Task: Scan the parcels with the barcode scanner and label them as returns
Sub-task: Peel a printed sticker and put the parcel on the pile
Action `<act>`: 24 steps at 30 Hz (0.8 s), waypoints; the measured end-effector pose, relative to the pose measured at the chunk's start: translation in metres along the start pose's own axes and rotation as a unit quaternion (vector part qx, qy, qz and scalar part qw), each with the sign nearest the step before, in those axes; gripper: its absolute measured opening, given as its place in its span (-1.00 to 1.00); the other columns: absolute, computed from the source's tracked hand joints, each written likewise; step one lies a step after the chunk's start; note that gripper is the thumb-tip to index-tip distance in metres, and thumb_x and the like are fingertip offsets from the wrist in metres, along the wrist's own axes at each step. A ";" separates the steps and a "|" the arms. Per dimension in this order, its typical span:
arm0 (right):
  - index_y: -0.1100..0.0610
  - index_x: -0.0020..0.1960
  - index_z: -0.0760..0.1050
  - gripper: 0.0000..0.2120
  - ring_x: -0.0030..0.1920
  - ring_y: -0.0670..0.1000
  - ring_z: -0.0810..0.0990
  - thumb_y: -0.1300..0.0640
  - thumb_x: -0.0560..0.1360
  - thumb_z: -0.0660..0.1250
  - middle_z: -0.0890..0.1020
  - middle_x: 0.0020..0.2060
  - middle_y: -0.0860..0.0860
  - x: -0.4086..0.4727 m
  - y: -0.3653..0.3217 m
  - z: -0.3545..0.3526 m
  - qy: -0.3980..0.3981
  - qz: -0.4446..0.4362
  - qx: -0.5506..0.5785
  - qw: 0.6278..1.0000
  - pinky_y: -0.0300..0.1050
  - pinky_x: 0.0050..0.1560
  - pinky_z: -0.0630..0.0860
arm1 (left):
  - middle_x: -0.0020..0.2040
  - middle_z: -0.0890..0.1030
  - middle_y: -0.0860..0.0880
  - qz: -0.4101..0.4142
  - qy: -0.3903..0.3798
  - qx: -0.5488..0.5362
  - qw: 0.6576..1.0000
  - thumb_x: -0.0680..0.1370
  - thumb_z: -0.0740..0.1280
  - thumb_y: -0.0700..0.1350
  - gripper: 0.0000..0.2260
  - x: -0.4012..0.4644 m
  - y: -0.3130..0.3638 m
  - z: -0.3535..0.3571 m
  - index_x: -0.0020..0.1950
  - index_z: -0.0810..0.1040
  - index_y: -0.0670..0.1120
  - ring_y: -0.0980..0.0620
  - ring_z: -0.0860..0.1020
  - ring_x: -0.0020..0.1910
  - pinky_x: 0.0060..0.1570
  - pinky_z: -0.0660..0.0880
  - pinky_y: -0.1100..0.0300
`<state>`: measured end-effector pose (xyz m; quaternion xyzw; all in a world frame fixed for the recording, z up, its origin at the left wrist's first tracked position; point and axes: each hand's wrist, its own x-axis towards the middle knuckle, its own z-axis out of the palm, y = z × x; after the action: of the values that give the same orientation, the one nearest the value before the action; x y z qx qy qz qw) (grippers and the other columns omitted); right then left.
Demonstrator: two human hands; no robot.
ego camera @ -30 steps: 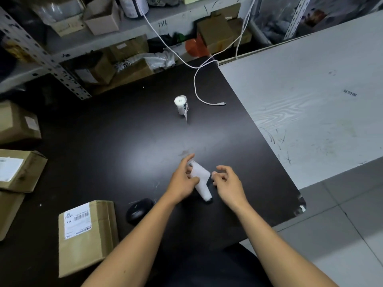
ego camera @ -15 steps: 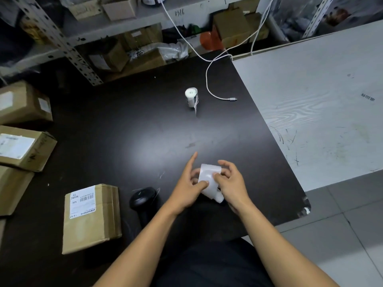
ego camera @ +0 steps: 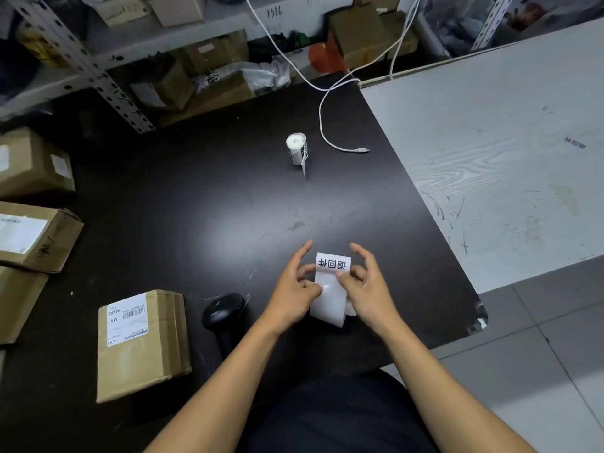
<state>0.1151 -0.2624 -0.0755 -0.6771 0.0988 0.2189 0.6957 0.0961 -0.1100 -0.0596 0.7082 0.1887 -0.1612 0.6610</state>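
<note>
Looking down from my head camera, I hold a strip of return labels [ego camera: 330,289] between both hands above the near part of the dark table [ego camera: 196,207]. My left hand [ego camera: 294,289] pinches the strip's left edge with thumb and fingers, its forefinger stretched out past the top; my right hand [ego camera: 367,287] pinches the right edge, just under a printed label whose black characters face up. The blank lower part of the strip hangs down toward me. Just left of my left wrist the black barcode scanner [ego camera: 224,313] lies on the table. Further left is a cardboard parcel [ego camera: 140,344] with a white shipping label on top, and more brown parcels [ego camera: 36,237] sit along the left edge. Well beyond my hands a white label roll [ego camera: 296,148] stands upright, with the loose end of a white cable [ego camera: 343,147] just beside it.
</note>
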 end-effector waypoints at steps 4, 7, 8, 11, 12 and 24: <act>-0.09 0.35 0.31 -0.52 -0.13 -0.06 0.65 0.29 0.55 0.32 0.69 -0.15 0.01 0.001 -0.001 0.000 0.027 -0.009 -0.029 0.999 -0.20 -0.08 0.54 | 0.01 0.68 -0.09 0.024 0.014 -0.002 1.000 0.55 0.28 -0.41 -0.36 -0.002 0.000 0.002 0.44 0.25 0.19 0.12 0.60 -0.14 -0.03 0.47 0.35; -0.02 0.38 0.31 -0.53 -0.19 -0.12 0.64 0.25 0.55 0.34 0.67 -0.16 0.00 0.001 -0.002 0.000 0.029 0.005 -0.038 0.999 -0.36 -0.17 0.50 | -0.04 0.70 -0.11 0.044 0.032 0.022 0.998 0.58 0.32 -0.31 -0.44 -0.001 0.000 0.001 0.44 0.26 0.18 0.15 0.61 -0.02 0.07 0.43 0.44; -0.01 0.39 0.31 -0.51 -0.18 -0.12 0.62 0.23 0.54 0.36 0.65 -0.12 0.00 0.000 -0.002 0.001 0.036 0.005 -0.054 0.998 -0.39 -0.17 0.48 | -0.06 0.70 -0.09 0.047 0.041 0.025 0.998 0.58 0.33 -0.29 -0.44 0.000 -0.001 0.000 0.43 0.26 0.19 0.15 0.60 -0.02 0.08 0.43 0.42; -0.01 0.39 0.33 -0.47 -0.05 -0.15 0.51 0.17 0.49 0.42 0.50 0.05 -0.10 -0.003 -0.003 0.003 0.101 -0.072 -0.174 0.977 -0.47 -0.07 0.40 | -0.12 0.69 -0.01 0.050 0.065 0.036 0.996 0.57 0.34 -0.27 -0.44 0.001 -0.002 -0.001 0.44 0.28 0.20 0.17 0.60 -0.09 0.03 0.44 0.36; 0.01 0.39 0.35 -0.47 0.02 -0.15 0.46 0.17 0.48 0.43 0.46 0.08 -0.13 -0.004 -0.005 0.003 0.110 -0.130 -0.222 0.960 -0.47 -0.01 0.37 | -0.13 0.69 0.00 0.052 0.069 0.041 0.995 0.57 0.34 -0.27 -0.44 0.001 -0.002 -0.001 0.45 0.28 0.18 0.20 0.59 -0.12 0.01 0.42 0.37; 0.00 0.43 0.38 -0.55 0.06 -0.03 0.53 -0.02 0.58 0.33 0.61 0.05 -0.09 0.009 -0.033 -0.008 -0.081 -0.248 -0.445 0.857 -0.08 0.07 0.48 | -0.07 0.62 0.21 0.147 0.022 0.245 0.958 0.62 0.30 -0.18 -0.37 -0.013 0.016 -0.003 0.43 0.08 0.40 0.31 0.50 -0.32 -0.21 0.35 0.48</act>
<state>0.1384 -0.2679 -0.0500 -0.8963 -0.2367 0.1142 0.3573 0.0923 -0.1090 -0.0388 0.8718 0.0518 -0.0881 0.4791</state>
